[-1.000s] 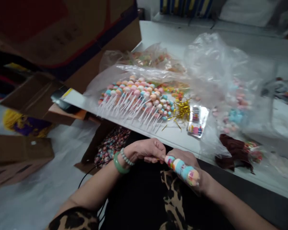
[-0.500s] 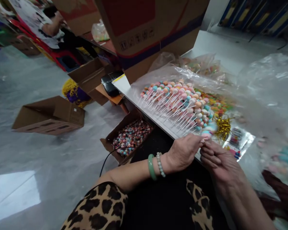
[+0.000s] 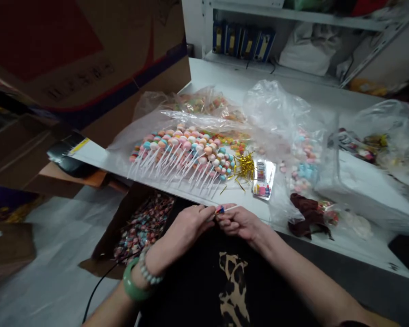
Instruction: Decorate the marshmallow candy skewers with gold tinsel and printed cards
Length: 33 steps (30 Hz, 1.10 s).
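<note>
Both hands meet just off the table's front edge. In my right hand (image 3: 236, 222), closed fingers hold a lollipop (image 3: 220, 210), whose white stick pokes out to the right above the thumb. Its small blue and red head is mostly covered by fingers. My left hand (image 3: 196, 220) pinches at the head end, fingertips touching those of the right. Beyond the hands lie many marshmallow lollipops (image 3: 187, 147) with white sticks towards me. To their right are a pile of gold twist ties (image 3: 244, 165) and a stack of shiny printed wrappers (image 3: 264, 179).
A large cardboard carton (image 3: 122, 59) stands at the left of the table. Below the edge, an open box (image 3: 104, 240) holds many wrapped sweets. Clear plastic bags (image 3: 276, 109) of candy and a clear plastic bin (image 3: 364, 181) occupy the right. Shelves with blue binders (image 3: 241, 41) stand behind.
The view has swung to the right. A blurred pink and blue shape stood above my joined hands before; now a blue and red head and a white stick show between them.
</note>
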Available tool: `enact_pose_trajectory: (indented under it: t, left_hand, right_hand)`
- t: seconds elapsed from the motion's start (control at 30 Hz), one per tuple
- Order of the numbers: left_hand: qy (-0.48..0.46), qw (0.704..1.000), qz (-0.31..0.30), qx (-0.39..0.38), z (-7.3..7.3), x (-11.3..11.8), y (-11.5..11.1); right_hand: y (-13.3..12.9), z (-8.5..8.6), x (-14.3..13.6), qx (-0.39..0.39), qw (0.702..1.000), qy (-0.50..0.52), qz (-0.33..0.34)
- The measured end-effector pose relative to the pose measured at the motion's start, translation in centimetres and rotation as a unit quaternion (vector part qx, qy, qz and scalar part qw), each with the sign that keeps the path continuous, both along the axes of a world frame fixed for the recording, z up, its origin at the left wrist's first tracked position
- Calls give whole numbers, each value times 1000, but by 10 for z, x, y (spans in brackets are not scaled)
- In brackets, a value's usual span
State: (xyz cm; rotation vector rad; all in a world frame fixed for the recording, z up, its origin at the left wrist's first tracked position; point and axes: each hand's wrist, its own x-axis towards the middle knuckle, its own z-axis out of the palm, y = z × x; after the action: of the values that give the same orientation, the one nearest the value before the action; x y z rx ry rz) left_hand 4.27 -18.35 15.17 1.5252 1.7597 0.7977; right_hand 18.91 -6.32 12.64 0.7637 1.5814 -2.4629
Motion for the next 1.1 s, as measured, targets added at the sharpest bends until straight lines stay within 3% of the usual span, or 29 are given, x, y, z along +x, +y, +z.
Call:
enact_pose_trajectory:
  t: [0.07,0.1,0.17,0.23,0.3,0.33,0.37,0.43,0.53,0.67,0.73,0.8,0.87,1.0,1.1]
  left_hand:
    - [186,982,-16,8,0,-4,-10]
    - [238,971,-27,-2,-3,-8,-18]
    - [271,961,-26,-53,-14,-19,-39]
    - [289,946,46,-137,-27,-35,-60]
    - [381,884,145,-228,-35,-48,-75]
    - [424,854,181,-240,-36,-52,-78]
    - [442,843,201,-232,-36,-54,-78]
    - [389,879,211,-175,-32,-51,-68]
    - [175,963,193,-72,-28,-31,-41]
    - [18,989,149,-3,-35,5,-3]
    - [-37,991,129,2,-39,19,13]
    - [-100,989,110,-5,-41,30,30]
    - [-161,981,106,-7,-41,37,45]
    - [-290,946,143,4,-40,45,68]
    - [-312,937,155,6,-36,50,79]
  right_hand:
    - [-2,0,-2,-134,990,9,51]
    - [-4,0,-3,-140,989,18,51]
    - [-5,0,-3,-44,998,26,24]
    - [-1,-1,-4,105,994,17,-20]
    - [10,-3,-6,212,973,-6,-89]
    - [17,-4,-7,250,959,-19,-133]
    - [24,-5,-7,285,943,-29,-171]
    - [38,-5,-4,369,905,-44,-208]
    - [54,-1,14,512,826,-100,-213]
    - [76,0,48,634,646,-318,-282]
    - [88,-5,57,640,595,-406,-266]
    - [97,-12,59,636,587,-444,-231]
    - [103,-19,57,621,604,-452,-213]
    - [110,-26,60,554,642,-472,-242]
    - [115,-26,74,553,633,-463,-282]
